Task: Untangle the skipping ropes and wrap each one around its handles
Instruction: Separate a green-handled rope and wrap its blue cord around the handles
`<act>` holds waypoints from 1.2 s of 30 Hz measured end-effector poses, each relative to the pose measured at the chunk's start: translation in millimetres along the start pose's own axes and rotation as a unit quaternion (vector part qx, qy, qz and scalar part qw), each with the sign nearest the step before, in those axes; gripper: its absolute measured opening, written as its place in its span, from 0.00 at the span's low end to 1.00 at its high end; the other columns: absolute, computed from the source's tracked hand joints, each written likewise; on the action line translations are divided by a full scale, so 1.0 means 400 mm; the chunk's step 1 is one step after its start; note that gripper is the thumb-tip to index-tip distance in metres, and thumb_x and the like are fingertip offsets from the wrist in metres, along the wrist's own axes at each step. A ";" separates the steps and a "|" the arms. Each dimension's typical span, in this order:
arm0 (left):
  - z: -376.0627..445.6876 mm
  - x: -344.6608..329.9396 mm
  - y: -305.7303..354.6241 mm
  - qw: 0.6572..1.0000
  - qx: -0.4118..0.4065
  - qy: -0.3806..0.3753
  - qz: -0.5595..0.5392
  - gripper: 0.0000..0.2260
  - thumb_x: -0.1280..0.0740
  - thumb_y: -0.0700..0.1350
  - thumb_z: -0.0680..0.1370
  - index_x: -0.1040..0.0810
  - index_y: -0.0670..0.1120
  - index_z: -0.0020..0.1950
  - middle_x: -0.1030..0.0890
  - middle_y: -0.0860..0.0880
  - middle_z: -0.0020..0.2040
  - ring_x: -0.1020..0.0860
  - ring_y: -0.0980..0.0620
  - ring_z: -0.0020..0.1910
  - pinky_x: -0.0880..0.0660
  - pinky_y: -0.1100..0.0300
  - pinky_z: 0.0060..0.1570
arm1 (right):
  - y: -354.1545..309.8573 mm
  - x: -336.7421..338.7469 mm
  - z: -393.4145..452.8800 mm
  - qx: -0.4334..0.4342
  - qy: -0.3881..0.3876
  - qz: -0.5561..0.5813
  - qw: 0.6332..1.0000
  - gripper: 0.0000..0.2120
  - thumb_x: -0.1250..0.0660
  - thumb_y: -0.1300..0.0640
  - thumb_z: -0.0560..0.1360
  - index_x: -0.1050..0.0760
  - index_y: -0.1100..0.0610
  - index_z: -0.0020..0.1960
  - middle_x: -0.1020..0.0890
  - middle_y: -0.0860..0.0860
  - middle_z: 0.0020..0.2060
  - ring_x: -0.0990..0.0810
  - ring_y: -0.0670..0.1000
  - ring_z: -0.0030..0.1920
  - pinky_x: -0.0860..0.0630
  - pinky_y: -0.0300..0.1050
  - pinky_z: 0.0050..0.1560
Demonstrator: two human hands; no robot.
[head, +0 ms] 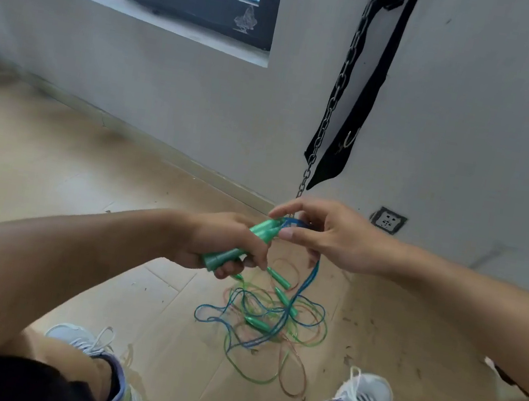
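My left hand (224, 246) grips a pair of green handles (263, 231) held side by side. At the handles' top end my right hand (327, 234) pinches the blue rope (312, 273), which loops over the handles and hangs down to the floor. On the floor below lies a tangle of ropes (264, 321) in blue, green and pale red. Several more green handles (278, 277) lie within that tangle.
The wooden floor (53, 167) runs to a grey wall with a power socket (387, 220) low down. A metal chain (337, 83) and a black strap (361, 104) hang on the wall just behind my hands. My two shoes (360, 396) flank the tangle.
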State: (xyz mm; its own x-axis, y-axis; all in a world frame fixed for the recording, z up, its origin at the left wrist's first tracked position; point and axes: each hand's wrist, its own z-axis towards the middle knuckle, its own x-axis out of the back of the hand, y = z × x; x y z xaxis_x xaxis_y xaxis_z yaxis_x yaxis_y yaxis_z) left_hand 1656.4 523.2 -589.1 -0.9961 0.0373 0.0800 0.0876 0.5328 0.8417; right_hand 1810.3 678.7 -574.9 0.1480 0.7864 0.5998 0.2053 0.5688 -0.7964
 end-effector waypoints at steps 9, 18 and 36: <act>-0.006 0.039 -0.018 0.831 -0.163 0.380 0.372 0.15 0.20 0.56 0.67 0.21 0.54 0.46 0.22 0.54 0.42 0.24 0.55 0.39 0.29 0.61 0.35 | -0.039 0.009 0.027 -0.031 0.042 -0.115 0.992 0.16 0.28 0.49 0.77 0.20 0.44 0.65 0.16 0.45 0.41 0.20 0.41 0.38 0.29 0.33 0.40; -0.085 0.025 0.102 0.746 -0.098 0.432 0.496 0.16 0.26 0.62 0.70 0.28 0.55 0.44 0.24 0.53 0.41 0.25 0.50 0.38 0.36 0.59 0.30 | -0.121 0.018 0.029 -0.013 0.082 -0.013 0.996 0.17 0.27 0.50 0.76 0.19 0.49 0.64 0.17 0.44 0.37 0.22 0.43 0.36 0.26 0.32 0.36; 0.148 0.095 -0.059 0.798 -0.068 0.395 0.450 0.19 0.33 0.65 0.73 0.32 0.53 0.35 0.24 0.52 0.33 0.24 0.49 0.33 0.30 0.58 0.31 | 0.082 -0.050 0.157 -0.077 0.090 0.008 0.993 0.16 0.22 0.44 0.70 0.15 0.43 0.57 0.14 0.42 0.39 0.17 0.41 0.41 0.21 0.40 0.45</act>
State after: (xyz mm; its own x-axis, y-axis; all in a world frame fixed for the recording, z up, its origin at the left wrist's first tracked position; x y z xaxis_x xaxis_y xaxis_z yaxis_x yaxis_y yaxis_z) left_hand 1616.0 562.2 -637.7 -0.2160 -0.2206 0.9512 0.8177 0.4915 0.2997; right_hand 1753.5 696.7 -618.1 0.3201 0.7318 0.6016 0.3455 0.5011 -0.7934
